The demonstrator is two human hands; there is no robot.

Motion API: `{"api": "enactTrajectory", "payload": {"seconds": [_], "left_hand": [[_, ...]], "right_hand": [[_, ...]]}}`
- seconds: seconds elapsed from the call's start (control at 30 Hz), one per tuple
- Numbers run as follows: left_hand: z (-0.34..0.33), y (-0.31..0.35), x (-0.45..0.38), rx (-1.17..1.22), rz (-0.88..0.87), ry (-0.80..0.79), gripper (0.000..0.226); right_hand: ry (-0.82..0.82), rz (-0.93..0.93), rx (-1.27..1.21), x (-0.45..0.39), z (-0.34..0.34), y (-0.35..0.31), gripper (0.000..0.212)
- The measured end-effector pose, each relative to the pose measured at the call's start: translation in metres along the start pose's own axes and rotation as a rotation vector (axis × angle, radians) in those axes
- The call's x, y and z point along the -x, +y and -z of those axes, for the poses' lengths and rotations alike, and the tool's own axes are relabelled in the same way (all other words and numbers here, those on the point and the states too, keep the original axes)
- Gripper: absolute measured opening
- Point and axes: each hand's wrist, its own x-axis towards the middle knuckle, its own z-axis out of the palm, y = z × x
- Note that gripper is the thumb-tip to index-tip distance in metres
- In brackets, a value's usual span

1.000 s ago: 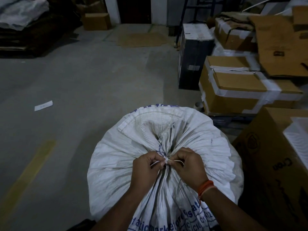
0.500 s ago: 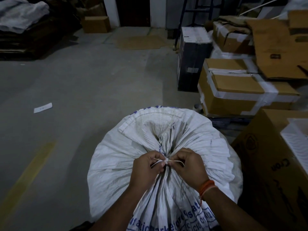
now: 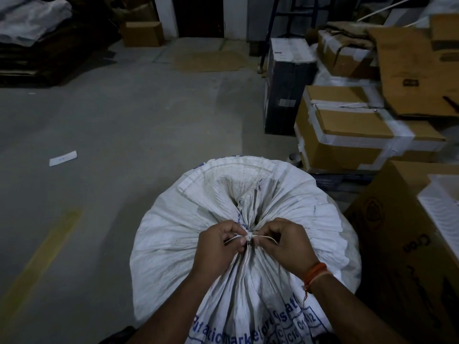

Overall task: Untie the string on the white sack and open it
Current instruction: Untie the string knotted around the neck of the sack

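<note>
A: On the grey floor (image 3: 129, 125), low in the middle of the view, stands the white sack (image 3: 178, 234), full and rounded, its mouth gathered into tight pleats and tied shut with a thin string (image 3: 249, 236).

B: And the person's hands?

A: Both are at the knot. The left hand (image 3: 218, 247) has its fingers curled in, thumb and forefinger pinching the string on the knot's left side, where a short loop shows between them. The right hand (image 3: 285, 242) is curled the same way and pinches the strand on the right; a thin loop runs across its fingers.

B: So neither hand is open?

A: No. Each is closed round a bit of string, the fingertips almost meeting over the knot. The sack's mouth is not open; the pleats fan out from the knot on every side.

B: Anything on the wrists?

A: An orange thread band (image 3: 315, 274) on the right one.

B: What lies around the sack?

A: Taped cardboard boxes (image 3: 352, 137) stacked to the right, a black box (image 3: 285, 88) beyond them, a slip of white paper (image 3: 63, 158) well apart on the floor to the left, and a faded yellow stripe (image 3: 42, 254) near the left edge.
</note>
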Motion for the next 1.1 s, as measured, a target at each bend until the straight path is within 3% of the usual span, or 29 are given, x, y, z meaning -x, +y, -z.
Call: {"api": "enactTrajectory", "payload": {"seconds": [0.33,0.6,0.87,1.1], "left_hand": [[-0.003,-0.003,0.0,-0.067,-0.04,0.026,0.023],[-0.002,-0.006,0.001,-0.096,-0.078,0.024,0.017],[0.001,-0.003,-0.001,-0.069,-0.076,0.004,0.026],[0.001,-0.003,-0.002,-0.074,-0.073,-0.008,0.021]], "right_hand": [[0.002,0.039,0.06,0.0,-0.007,0.002,0.015],[-0.004,0.049,0.06,0.0,-0.008,0.001,0.007],[-0.129,0.034,0.103,-0.002,0.013,-0.002,0.007],[-0.07,0.033,0.125,-0.004,0.008,-0.004,0.007]]}}
